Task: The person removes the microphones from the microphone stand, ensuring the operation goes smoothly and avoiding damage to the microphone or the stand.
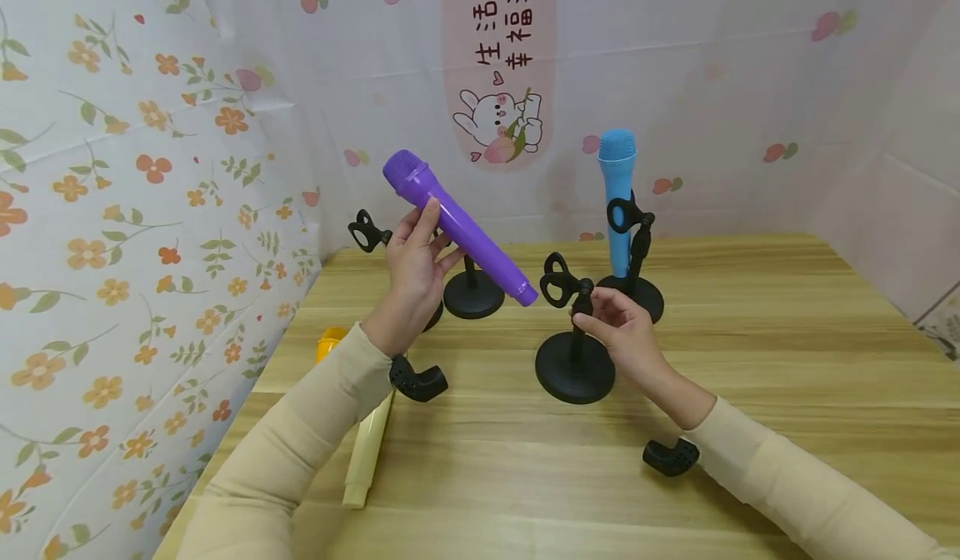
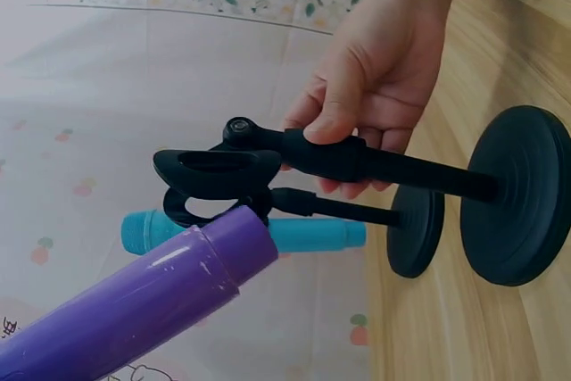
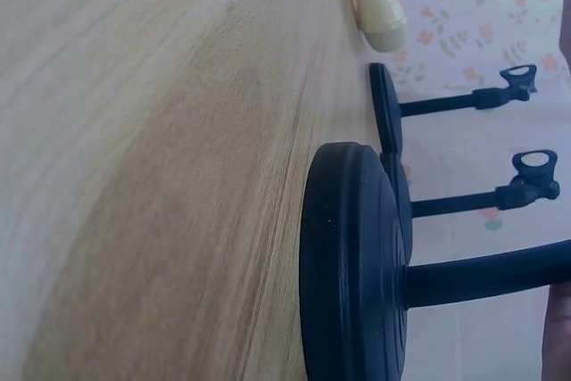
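Observation:
My left hand (image 1: 416,264) grips a purple microphone (image 1: 476,239) around its barrel, raised and tilted with its head up to the left. The thumb lies along the near side. Pinched at the pole by my right hand (image 1: 628,335) is a black microphone stand (image 1: 575,372). Its round base is down on the table, and its clip points up and left. In the left wrist view, the purple microphone's tail end (image 2: 241,247) overlaps the stand's clip (image 2: 214,167). The right wrist view shows the base (image 3: 352,265) up close.
A blue microphone (image 1: 617,164) is upright in the clip of another stand (image 1: 648,297) behind my right hand. Two more black stands, one with its base (image 1: 474,297) plainly visible, are behind my left hand. A yellow microphone (image 1: 367,456) lies under my left forearm on the wooden table (image 1: 510,477).

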Motion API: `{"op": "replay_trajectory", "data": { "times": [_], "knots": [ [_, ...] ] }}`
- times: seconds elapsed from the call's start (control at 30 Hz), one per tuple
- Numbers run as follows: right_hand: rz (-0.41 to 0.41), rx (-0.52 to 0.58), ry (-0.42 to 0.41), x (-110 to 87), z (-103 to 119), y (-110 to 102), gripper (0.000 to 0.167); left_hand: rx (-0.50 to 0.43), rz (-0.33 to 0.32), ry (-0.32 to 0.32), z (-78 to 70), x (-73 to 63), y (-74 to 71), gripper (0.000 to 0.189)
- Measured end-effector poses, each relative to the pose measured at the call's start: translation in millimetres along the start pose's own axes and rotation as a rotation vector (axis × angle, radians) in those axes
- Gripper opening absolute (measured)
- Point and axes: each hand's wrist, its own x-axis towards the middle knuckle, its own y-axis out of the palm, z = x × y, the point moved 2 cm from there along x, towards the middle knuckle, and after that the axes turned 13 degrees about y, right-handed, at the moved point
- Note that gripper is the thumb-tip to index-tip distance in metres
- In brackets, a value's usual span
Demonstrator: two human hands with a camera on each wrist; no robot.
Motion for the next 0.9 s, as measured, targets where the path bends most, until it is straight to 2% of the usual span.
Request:
{"op": "replay_trajectory", "data": {
  "times": [0.27, 0.5, 0.9],
  "knots": [
    [0.009, 0.02, 0.015, 0.2, 0, -1, 0.024, 0.069, 0.015, -0.002, 4.5, -1.8, -4.8, 0.028],
    [0.026, 0.067, 0.028, 0.2, 0, 0, 0.025, 0.127, 0.028, -0.03, 8.5, -4.4, -11.2, 0.034],
    [0.056, 0.133, 0.017, -0.3, 0, 1, 0.028, 0.187, 0.056, -0.077, 19.1, -8.1, -19.5, 0.031]
  ]
}}
